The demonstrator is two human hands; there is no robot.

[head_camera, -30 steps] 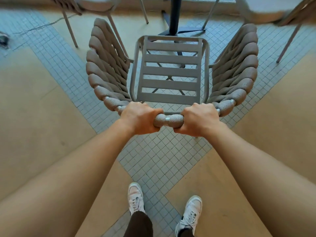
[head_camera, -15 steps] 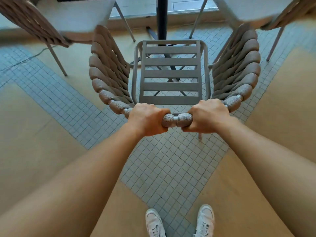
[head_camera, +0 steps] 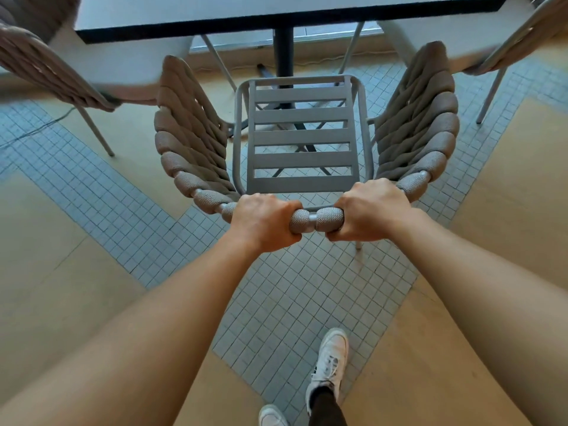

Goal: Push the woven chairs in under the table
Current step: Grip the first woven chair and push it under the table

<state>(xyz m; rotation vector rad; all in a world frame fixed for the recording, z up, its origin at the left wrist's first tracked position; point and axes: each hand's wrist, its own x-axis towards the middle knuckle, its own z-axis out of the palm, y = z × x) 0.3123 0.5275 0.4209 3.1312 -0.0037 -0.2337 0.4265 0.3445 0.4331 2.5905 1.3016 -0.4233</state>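
Down at the bottom, two white sneakers [head_camera: 329,364] on the floor [head_camera: 292,290], one planted on the strip of small grey tiles, the other just peeking in at the frame's edge. Both bare forearms reach forward from there. The left hand [head_camera: 264,221] is curled tight over the top rail of the woven chair [head_camera: 302,139], fingers wrapped right round the rope-covered bar. The right hand [head_camera: 370,210] is clamped on the same rail just beside it, knuckles up, with a short stretch of woven wrap and a bare metal ring showing between the two fists. Beyond the hands, the chair's slatted grey seat faces away, flanked by thick braided rope sides fanning out left and right. The seat's front edge sits close to the black pedestal post, near the dark edge of the tabletop [head_camera: 276,10]; whether it is under yet, I cannot tell. Off to the left, another woven chair [head_camera: 46,69] stands beside the tabletop, blurred. On the far right, a third one [head_camera: 516,41] shows its thin metal leg.
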